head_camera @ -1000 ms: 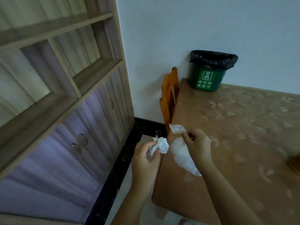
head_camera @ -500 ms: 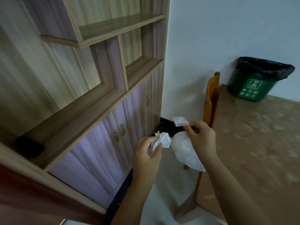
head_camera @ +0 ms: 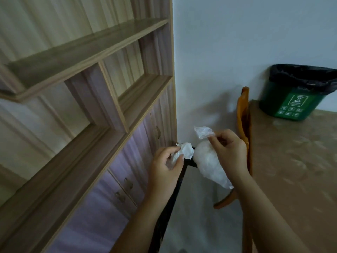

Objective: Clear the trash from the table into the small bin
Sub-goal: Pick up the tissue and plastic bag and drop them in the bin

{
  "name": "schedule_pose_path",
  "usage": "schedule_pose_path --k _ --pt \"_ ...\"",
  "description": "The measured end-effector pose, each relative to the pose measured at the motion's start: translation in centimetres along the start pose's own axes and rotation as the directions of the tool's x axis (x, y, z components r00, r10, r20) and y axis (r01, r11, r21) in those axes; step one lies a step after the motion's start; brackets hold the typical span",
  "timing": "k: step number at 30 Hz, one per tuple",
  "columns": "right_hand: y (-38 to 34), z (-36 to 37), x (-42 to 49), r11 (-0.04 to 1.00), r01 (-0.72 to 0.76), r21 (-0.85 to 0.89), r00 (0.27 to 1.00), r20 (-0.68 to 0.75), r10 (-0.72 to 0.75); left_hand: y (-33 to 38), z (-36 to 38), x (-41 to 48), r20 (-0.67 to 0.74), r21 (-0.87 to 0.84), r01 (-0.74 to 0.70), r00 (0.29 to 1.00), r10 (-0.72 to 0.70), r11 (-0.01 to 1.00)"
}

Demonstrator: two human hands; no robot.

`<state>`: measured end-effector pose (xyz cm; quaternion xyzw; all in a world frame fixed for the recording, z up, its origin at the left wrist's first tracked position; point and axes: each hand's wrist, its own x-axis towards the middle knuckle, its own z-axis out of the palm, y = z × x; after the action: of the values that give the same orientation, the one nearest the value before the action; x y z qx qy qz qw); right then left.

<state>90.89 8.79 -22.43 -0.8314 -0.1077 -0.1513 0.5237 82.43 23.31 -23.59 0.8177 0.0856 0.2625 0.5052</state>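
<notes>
My left hand (head_camera: 165,166) is closed on a crumpled white tissue (head_camera: 184,152). Just to its right, my right hand (head_camera: 228,152) pinches the top of a white plastic bag (head_camera: 209,162), which hangs down below the fingers. Both hands are held in the air to the left of the table (head_camera: 295,161), over the floor. The small green bin (head_camera: 295,99) with a black liner stands on the table's far left corner against the wall, up and to the right of my hands.
A wooden shelf unit with cabinet doors (head_camera: 87,125) fills the left side. An orange wooden chair (head_camera: 244,128) is pushed against the table's left edge, right behind my right hand. A white wall stands behind.
The view has swung left, so the bin and table have slid to the right edge. Both hands keep their hold on the tissue and the bag, now off the table's side.
</notes>
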Motion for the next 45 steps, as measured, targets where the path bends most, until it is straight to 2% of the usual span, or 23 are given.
schedule_pose_path --k 7,10,18,24,33,39,45 --pt "2.4 -0.2 7.4 0.998 0.003 -0.061 0.993 -0.114 -0.01 -1.2 5.0 8.2 0.094 -0.084 -0.05 0.994 0.058 0.995" --pt "3.4 -0.6 9.7 0.998 -0.032 -0.051 0.986 -0.163 0.023 -1.7 7.0 10.9 0.124 -0.135 -0.059 0.989 0.076 0.989" --pt "6.3 -0.2 16.6 0.981 -0.119 -0.153 0.946 -0.319 0.065 -4.0 13.6 20.2 0.287 -0.226 -0.038 0.952 0.104 0.973" --pt "7.3 0.4 23.7 0.969 -0.204 -0.14 0.882 -0.456 0.12 -3.8 17.0 28.9 0.362 -0.285 -0.137 0.901 0.239 0.949" --pt "9.4 -1.0 30.2 0.951 -0.228 -0.21 0.786 -0.616 0.052 -3.2 24.0 35.7 0.466 -0.344 -0.241 0.795 0.388 0.907" --pt "12.3 -4.2 34.4 0.939 -0.245 -0.24 0.739 -0.674 0.02 -1.3 30.4 39.1 0.496 -0.401 -0.264 0.743 0.45 0.877" --pt "14.3 -8.7 39.6 0.958 -0.246 -0.145 0.666 -0.744 0.058 2.4 37.2 42.6 0.544 -0.434 -0.247 0.695 0.47 0.867"
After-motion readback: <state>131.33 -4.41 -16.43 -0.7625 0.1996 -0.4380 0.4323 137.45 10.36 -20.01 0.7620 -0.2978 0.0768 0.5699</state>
